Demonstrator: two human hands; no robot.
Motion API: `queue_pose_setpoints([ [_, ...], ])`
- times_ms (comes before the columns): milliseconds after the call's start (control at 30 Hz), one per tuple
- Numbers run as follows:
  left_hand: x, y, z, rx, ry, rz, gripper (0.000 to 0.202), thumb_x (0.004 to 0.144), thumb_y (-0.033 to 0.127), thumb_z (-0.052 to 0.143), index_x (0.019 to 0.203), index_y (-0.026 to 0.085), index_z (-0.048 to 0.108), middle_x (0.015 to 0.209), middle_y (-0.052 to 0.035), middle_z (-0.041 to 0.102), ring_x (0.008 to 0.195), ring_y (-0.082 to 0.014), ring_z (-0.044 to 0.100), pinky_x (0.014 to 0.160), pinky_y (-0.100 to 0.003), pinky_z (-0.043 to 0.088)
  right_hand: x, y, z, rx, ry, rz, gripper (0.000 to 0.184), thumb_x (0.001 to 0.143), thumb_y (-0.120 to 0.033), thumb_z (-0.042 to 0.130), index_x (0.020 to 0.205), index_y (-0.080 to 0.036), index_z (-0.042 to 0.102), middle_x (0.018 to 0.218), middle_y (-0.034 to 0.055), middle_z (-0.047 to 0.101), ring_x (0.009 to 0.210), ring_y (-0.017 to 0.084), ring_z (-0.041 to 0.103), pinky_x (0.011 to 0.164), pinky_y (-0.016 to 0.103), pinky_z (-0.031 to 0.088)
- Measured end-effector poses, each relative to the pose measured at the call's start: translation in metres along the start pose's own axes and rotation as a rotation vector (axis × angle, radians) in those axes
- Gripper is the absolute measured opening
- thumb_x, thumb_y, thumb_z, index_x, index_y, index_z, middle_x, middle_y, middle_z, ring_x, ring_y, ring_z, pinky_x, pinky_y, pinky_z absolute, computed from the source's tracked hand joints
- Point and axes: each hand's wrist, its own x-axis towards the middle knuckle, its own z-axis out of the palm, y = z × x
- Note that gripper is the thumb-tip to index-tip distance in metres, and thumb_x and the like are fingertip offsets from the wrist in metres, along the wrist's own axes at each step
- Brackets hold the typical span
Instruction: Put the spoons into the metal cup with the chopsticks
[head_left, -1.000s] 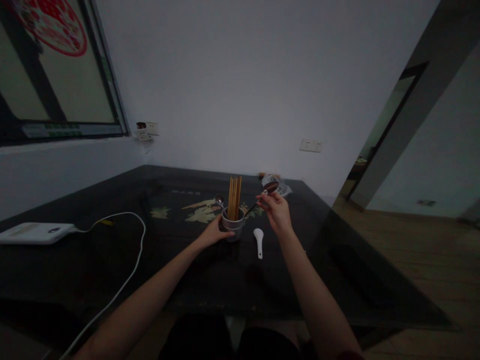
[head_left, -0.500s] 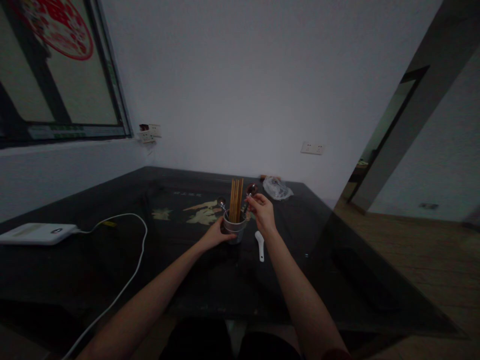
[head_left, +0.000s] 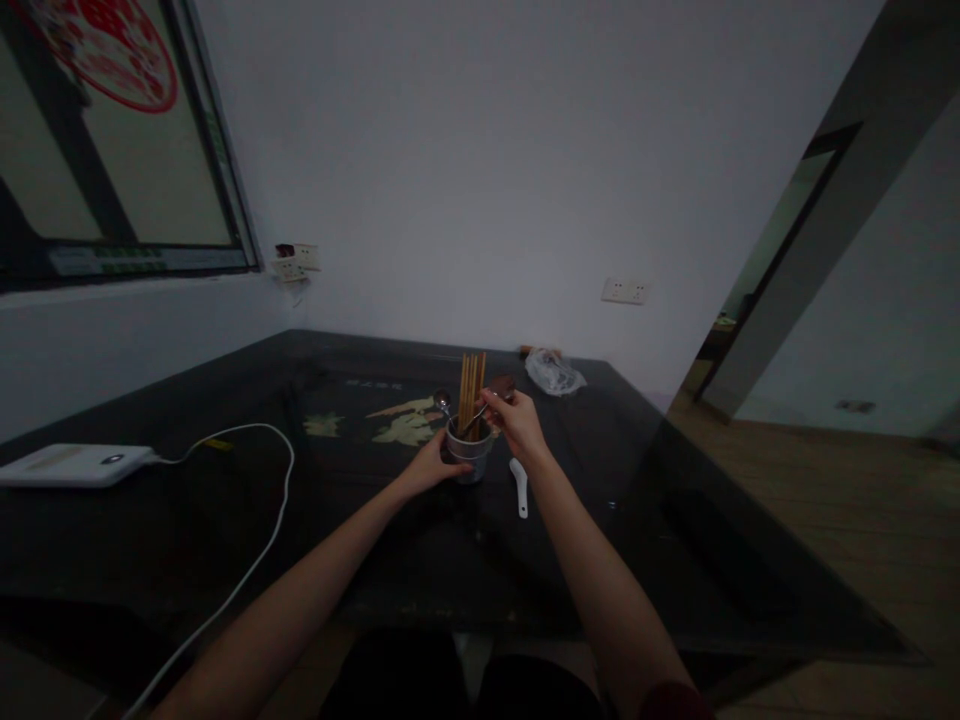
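Nearest the onlooker, two bare forearms reach over the edge of a dark glass-topped table (head_left: 225, 520). On the person's left, a white cable (head_left: 279, 500) loops toward a flat white device (head_left: 71, 465). Farther in, the left hand (head_left: 431, 468) wraps the side of a small metal cup (head_left: 469, 458), steadying it; beside the cup lies a white ceramic spoon (head_left: 519, 484). The right hand (head_left: 517, 425) pinches a metal spoon (head_left: 495, 392) by its handle, the handle end dipping into the cup among upright wooden chopsticks (head_left: 471, 393) and a second spoon (head_left: 442, 401). Risk, as a judgement: the cup is light and top-heavy, so a sideways push of the slanted handle against the chopsticks could tip it or spill them; a loose pinch could drop the spoon onto the glass. Beyond, a crumpled plastic bag (head_left: 553, 374) lies near the wall.
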Motion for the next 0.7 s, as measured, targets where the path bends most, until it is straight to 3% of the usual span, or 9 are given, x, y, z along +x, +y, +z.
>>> queue_pose_setpoints([
  [400, 0.0, -0.004, -0.001, -0.014, 0.017, -0.011, 0.086, 0.056, 0.028, 0.083, 0.13, 0.017, 0.042, 0.126, -0.0153, 0.056, 0.12, -0.0304, 0.051, 0.106, -0.052, 0.032, -0.005, -0.015, -0.012, 0.045, -0.198, 0.079, 0.041, 0.049, -0.02, 0.082, 0.086, -0.018, 0.066, 0.075, 0.0004, 0.07, 0.066, 0.013, 0.066, 0.065, 0.024, 0.056],
  [700, -0.001, 0.0, 0.0, 0.02, 0.005, 0.017, 0.086, 0.058, 0.029, 0.082, 0.132, 0.015, 0.04, 0.128, -0.0168, 0.054, 0.12, -0.0302, 0.05, 0.106, -0.051, 0.032, 0.002, -0.005, -0.019, 0.002, -0.102, 0.039, 0.032, 0.052, -0.027, 0.083, 0.076, -0.016, 0.065, 0.069, 0.0028, 0.071, 0.056, 0.012, 0.066, 0.056, 0.02, 0.055],
])
